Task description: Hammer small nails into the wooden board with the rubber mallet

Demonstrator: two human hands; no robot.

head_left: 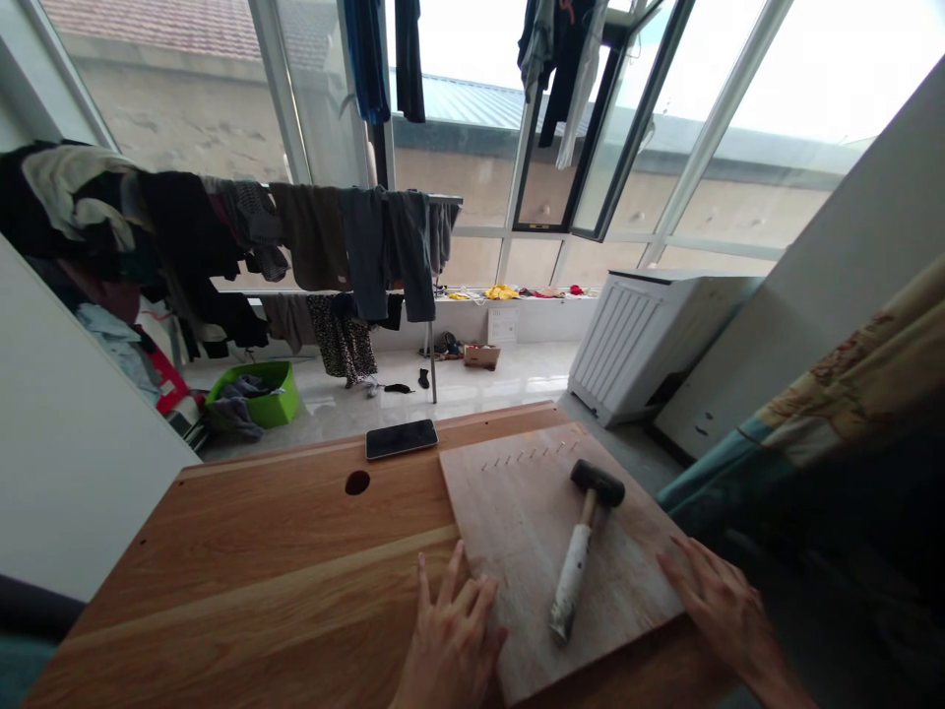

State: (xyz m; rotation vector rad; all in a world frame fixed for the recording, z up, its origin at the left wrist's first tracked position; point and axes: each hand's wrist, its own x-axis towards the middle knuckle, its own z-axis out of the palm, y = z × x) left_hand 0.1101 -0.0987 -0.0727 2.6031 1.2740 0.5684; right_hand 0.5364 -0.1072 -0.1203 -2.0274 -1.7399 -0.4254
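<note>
A pale wooden board lies flat on the brown wooden table. Along its far edge several nails stand in a row. On the board rests a mallet with a black head and a worn white handle, its head pointing away from me. My left hand is at the board's left edge, fingers spread, partly over the table. At the right edge of the board is my right hand, fingers stretched out and touching the rim. Neither hand touches the mallet.
A black phone lies near the table's far edge, beside a round hole. Beyond stand a loaded clothes rack, a green basket and a white cabinet. A curtain hangs at the right.
</note>
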